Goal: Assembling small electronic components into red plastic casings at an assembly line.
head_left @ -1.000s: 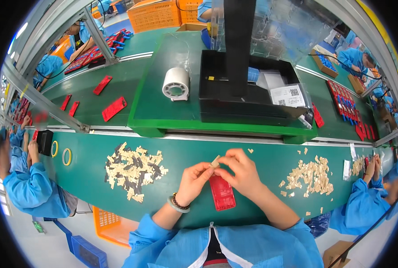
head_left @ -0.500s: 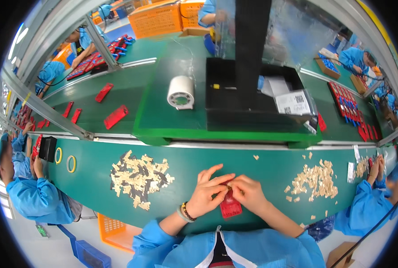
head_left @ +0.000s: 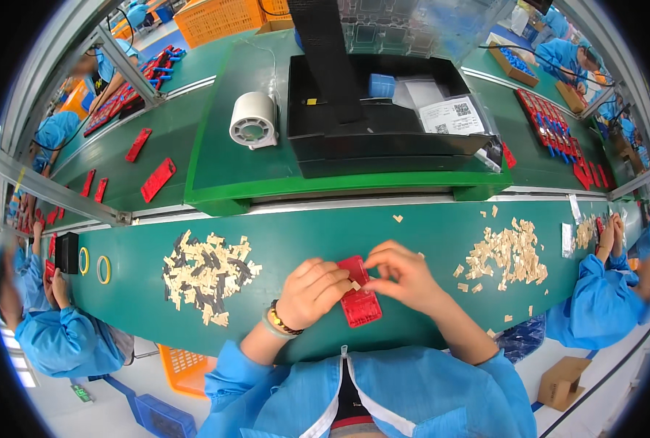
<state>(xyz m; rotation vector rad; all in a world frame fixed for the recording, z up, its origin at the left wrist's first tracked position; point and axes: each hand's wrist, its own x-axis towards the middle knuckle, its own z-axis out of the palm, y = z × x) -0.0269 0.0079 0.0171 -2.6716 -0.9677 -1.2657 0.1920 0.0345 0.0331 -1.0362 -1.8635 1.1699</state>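
Note:
In the middle before me, a red phone-shaped case (head_left: 361, 309) is tilted over the green table. My left hand (head_left: 312, 293) is closed on its left edge, fingers curled over the face. A small beige piece (head_left: 355, 285) shows by those fingertips; whether it is stuck down or held, I cannot tell. At the case's upper right edge is my right hand (head_left: 405, 277), thumb and forefinger bent with a gap between them. Left of my hands lies a pile of beige and dark grey pieces (head_left: 209, 271); a pile of beige pieces (head_left: 506, 253) lies to the right.
A green raised stand (head_left: 215, 171) carries a black box (head_left: 383, 157) and a white fan-like device (head_left: 254, 120). Yellow tape rings (head_left: 104, 269) lie at the left. Co-workers sit on both sides, one in a blue sleeve (head_left: 69, 339). Red cases (head_left: 157, 180) lie on the belt behind.
My hands have moved apart from their pinch above the case. More of its red face shows, with the beige piece on or over it. The whole view has shifted slightly.

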